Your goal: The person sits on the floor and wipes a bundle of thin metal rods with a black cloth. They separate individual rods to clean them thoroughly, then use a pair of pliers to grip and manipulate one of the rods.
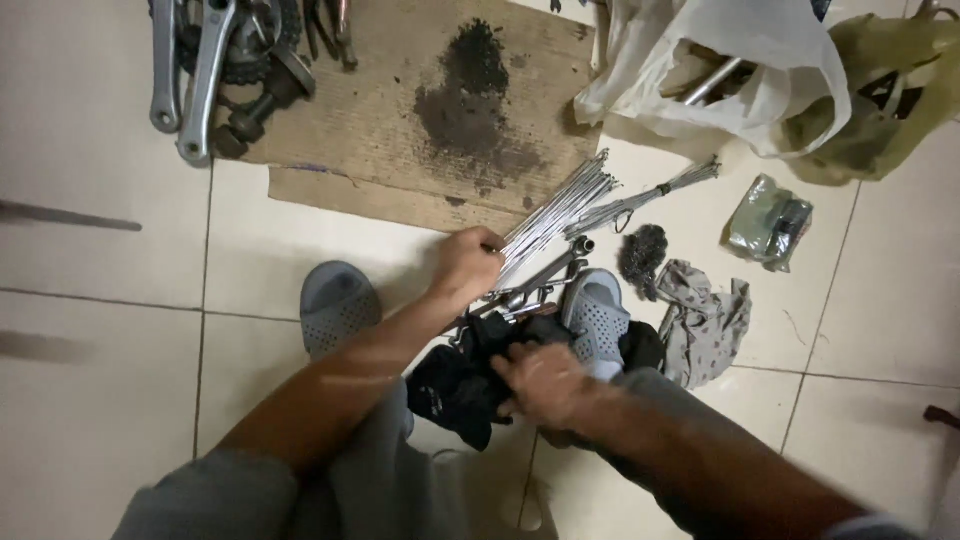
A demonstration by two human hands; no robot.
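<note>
Pale tiled floor under dim indoor light

Large cream floor tiles [90,130] with thin dark grout lines fill the frame; a stained sheet of brown cardboard [400,110] lies flat at upper centre, soft shadows crossing the left side.

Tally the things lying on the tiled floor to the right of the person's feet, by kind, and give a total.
Translucent white plastic bag: 1
Olive-green plastic bag: 1
Small green wrapped packet: 1
Dark wire-wool pad: 1
Grey patterned cloth rag: 1
Total: 5
</note>
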